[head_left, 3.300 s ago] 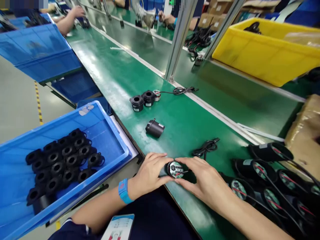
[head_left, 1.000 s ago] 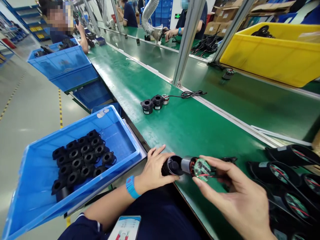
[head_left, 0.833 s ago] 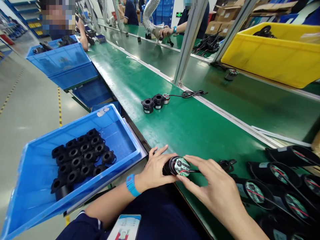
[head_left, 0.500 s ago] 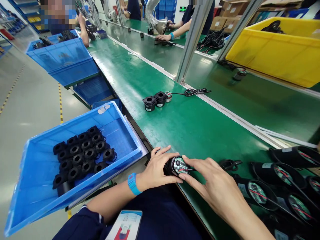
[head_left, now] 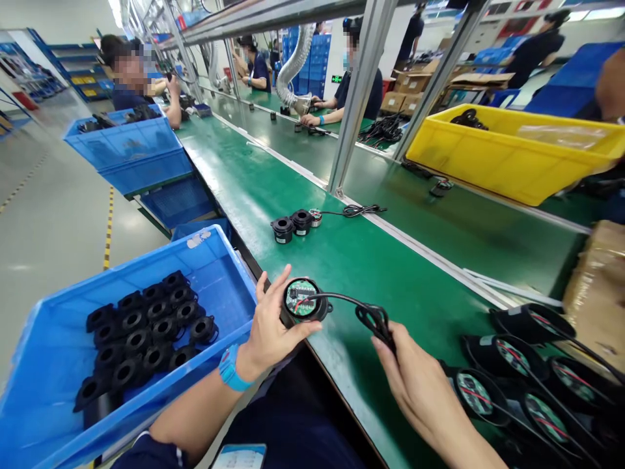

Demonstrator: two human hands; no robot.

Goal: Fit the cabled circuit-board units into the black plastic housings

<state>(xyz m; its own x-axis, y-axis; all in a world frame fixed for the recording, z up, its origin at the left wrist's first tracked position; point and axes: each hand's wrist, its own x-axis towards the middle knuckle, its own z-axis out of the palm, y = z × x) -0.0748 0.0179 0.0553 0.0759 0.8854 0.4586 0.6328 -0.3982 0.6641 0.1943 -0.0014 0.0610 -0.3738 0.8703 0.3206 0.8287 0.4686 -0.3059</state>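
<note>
My left hand (head_left: 274, 322) grips a round black housing (head_left: 319, 311) above the bench's near edge. A green circuit board (head_left: 301, 296) with red wires sits in its mouth, facing up. From the board a black cable runs right to a tied cable bundle (head_left: 375, 324), which my right hand (head_left: 415, 381) holds closed between thumb and fingers. Further up the green bench (head_left: 254, 176) stand two black ring-shaped housings (head_left: 291, 225), beside a small motor-like part (head_left: 315, 217) with a coiled cable (head_left: 360, 210).
A blue bin (head_left: 215, 251) on my left holds several black housings (head_left: 137, 340). At the right lie several wired housings (head_left: 473, 394). A metal post (head_left: 359, 98) rises from the bench divider; a yellow bin (head_left: 488, 159) stands beyond. Co-workers (head_left: 359, 85) sit further along.
The housing has been raised and moved left in my left hand. My right hand has left the board and now holds the cable bundle to the right. The view has tilted up.
</note>
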